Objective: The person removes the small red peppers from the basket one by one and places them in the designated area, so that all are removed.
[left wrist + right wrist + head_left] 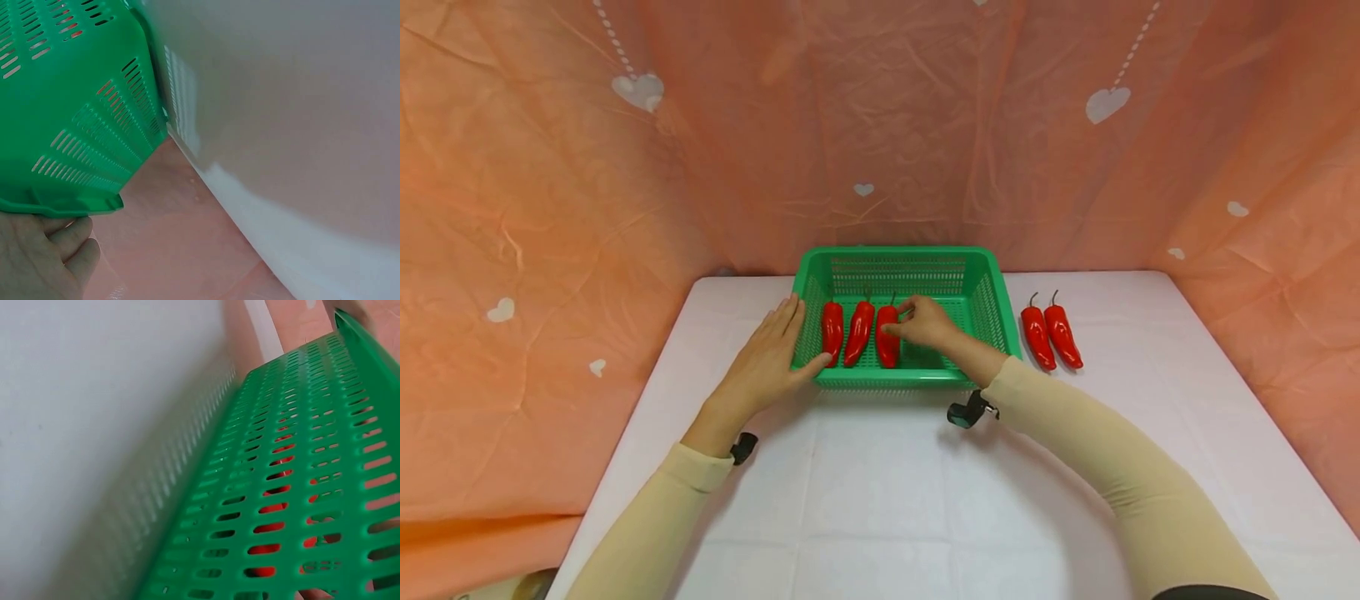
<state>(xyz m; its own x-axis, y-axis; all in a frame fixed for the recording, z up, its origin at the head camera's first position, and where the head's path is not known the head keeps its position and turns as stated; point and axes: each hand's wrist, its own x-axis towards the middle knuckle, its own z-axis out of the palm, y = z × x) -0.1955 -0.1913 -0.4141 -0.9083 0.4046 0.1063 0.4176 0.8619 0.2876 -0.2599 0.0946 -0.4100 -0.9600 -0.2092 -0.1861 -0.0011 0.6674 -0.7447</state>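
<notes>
From where I stand, the right hand pinches the pepper between thumb and fingers at its upper half, just below the stem, though part of the grip is hidden. That pepper lies inside the basket, right of the middle pepper and the left pepper, all three with stems toward the far wall. The left hand is well apart from the right, its fingers stretched along the basket's left side and its thumb over the front corner; in the left wrist view the fingertips touch the rim. The step seems to be settling this pepper in the row, and a light touch would suit it. Its top sits just beside the middle pepper's, so it is worth keeping the wrist above the front rim and letting the thumb and fingers part gently, lest a knuckle nudge that neighbour. The skin looks glossy and could slip if squeezed hard. A steady left hand, without pushing, should stop the basket sliding on the table. Two loose peppers lie side by side outside, right of the basket.
</notes>
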